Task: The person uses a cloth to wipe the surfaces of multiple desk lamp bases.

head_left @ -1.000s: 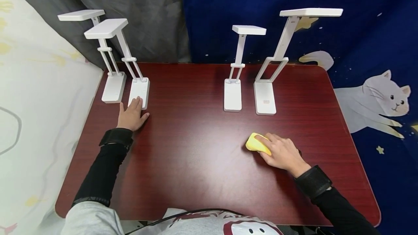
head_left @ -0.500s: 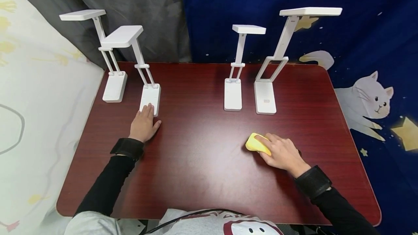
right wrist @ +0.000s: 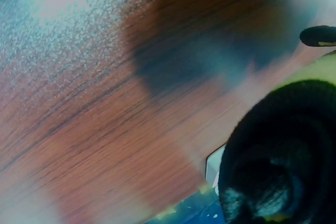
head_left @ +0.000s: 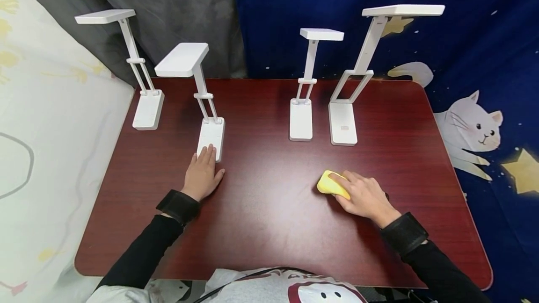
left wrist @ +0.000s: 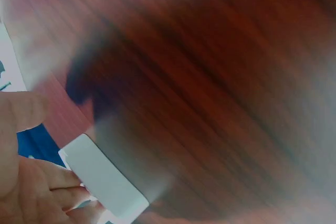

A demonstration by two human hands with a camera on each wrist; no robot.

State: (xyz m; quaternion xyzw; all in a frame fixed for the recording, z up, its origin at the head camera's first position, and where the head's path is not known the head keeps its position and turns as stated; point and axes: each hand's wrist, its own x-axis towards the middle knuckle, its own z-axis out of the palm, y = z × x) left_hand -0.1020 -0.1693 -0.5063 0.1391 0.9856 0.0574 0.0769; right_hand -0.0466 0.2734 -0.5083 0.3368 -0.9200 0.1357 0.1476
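My left hand lies with straight fingers on the front of a white desk lamp's base. In the left wrist view, the fingers reach to the edge of that white base. My right hand grips a yellow rounded object low over the table or on it; its kind is unclear. Seen close in the right wrist view, a dark, round, hollow-looking part sits beside a yellow strip. The right palm and the object's underside are hidden.
Another white lamp stands at the back left. Two more, a smaller lamp and a taller one, stand right of centre. The reddish-brown table has curtains behind it and a pale wall at the left.
The left hand has slid the lamp to the right and toward the front edge, away from the back-left lamp. My right hand and the yellow object have stayed in place.
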